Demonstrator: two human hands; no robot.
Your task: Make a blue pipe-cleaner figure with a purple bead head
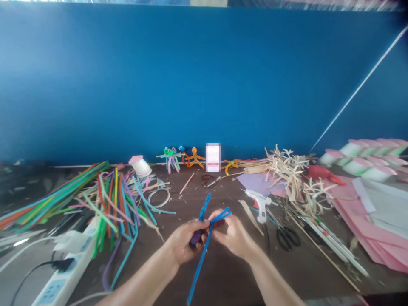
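Observation:
Blue pipe cleaners cross between my two hands over the dark table. My left hand is closed around a small dark purple piece, from which a twisted blue stem sticks up. One blue length hangs down toward me. My right hand pinches the folded blue strands at the crossing, their ends fanning out above its fingers. Something dark red shows behind those fingers, too hidden to make out. Both hands are nearly touching.
Coloured pipe cleaners and a power strip lie left. A white glue gun, black scissors, pale dried strips and pink sheets lie right. Small figures stand by the blue wall.

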